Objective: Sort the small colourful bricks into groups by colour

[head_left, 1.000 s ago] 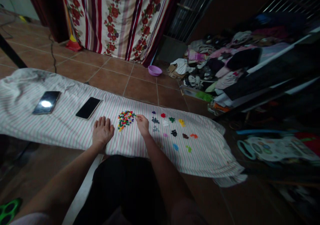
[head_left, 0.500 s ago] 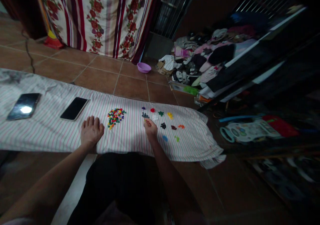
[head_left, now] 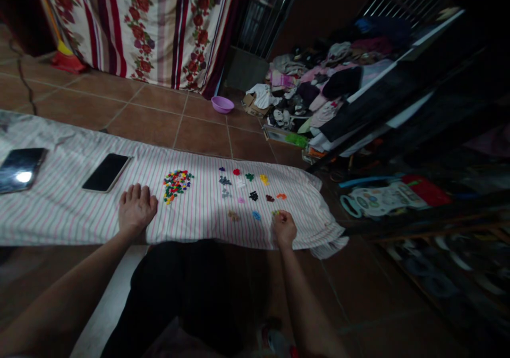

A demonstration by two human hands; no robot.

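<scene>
The left hand (head_left: 137, 209) lies flat and open on the soft, wrinkly striped cloth (head_left: 207, 217), holding nothing, with its fingers a little apart, just beside one big mixed heap of bright little bits (head_left: 175, 184). The right hand (head_left: 285, 230) is curled, its thumb and finger close together by some light green bits (head_left: 275, 213) — I can't tell if it has hold of one. Thirteen other small one-colour piles, like the red pile (head_left: 236, 172) and the blue pile (head_left: 256, 215), sit between the hands and beyond — and two flat, shiny, dark-screened gadgets (head_left: 107, 173) lie left of the heap.
</scene>
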